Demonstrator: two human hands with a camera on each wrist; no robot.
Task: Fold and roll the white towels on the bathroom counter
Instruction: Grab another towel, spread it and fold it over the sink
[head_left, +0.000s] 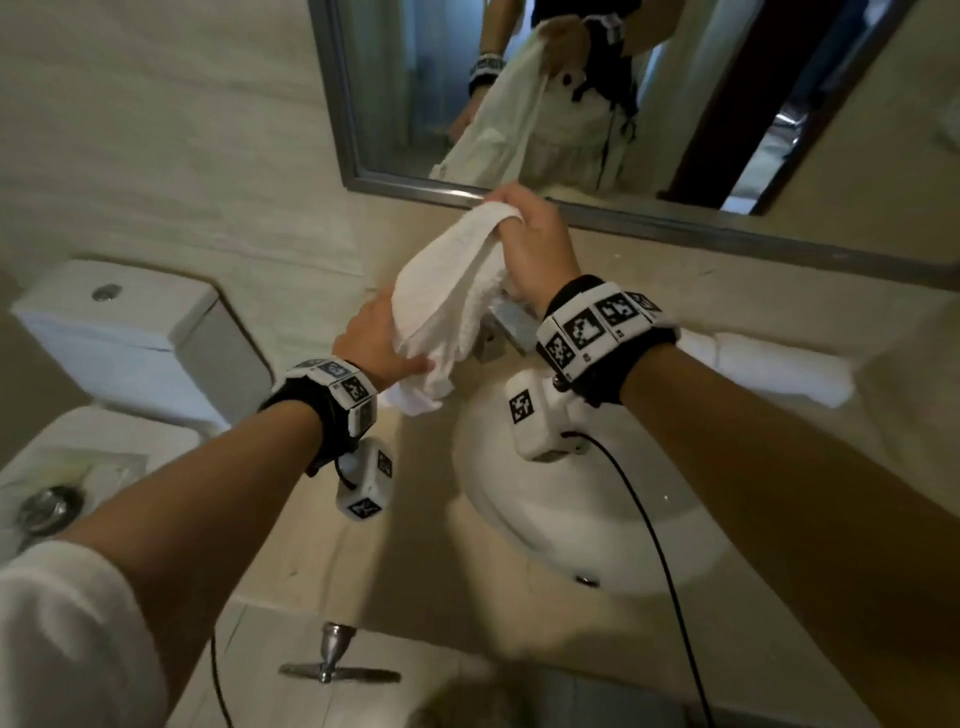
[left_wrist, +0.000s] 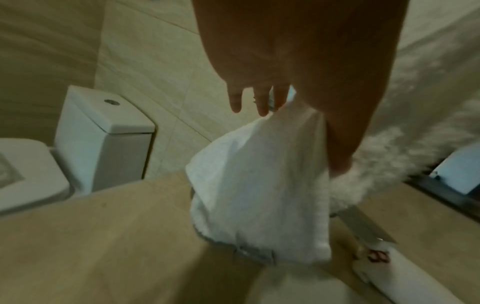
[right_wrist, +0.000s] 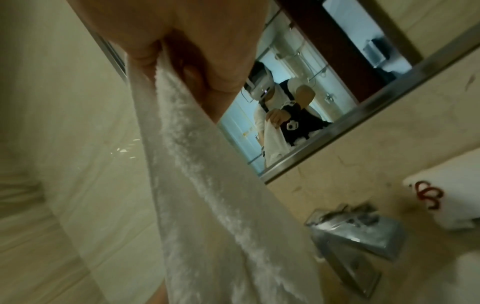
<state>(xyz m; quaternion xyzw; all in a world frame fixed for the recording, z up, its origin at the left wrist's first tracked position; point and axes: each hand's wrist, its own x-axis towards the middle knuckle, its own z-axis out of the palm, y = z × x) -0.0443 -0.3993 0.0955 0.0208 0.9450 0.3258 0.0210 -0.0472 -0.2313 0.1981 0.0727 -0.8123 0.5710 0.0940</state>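
Right hand raised in front of the mirror, fingers curled round the top end of a white towel, which hangs in the air above the counter, left of the tap

Left hand lower down against the hanging cloth; in the left wrist view three fingers look straight and slightly apart behind it, thumb lying along the near side. Pinching or only steadying? Cannot tell

Towel bunched and doubled, edges not lined up

Judgement: step in hand is opening the towel out for its first fold. To do it well, find two corners of one short edge, one per hand, let the cloth drop flat, then lay it on the bare counter left of the basin with edges matched before rolling. Keep the lower end out of the basin

A second towel lies flat on the counter, right of the tap; red stitching on it in the right wrist view

Basin: nothing seen in it, though the wrist camera and forearm cover part. Toilet to the left, lid down
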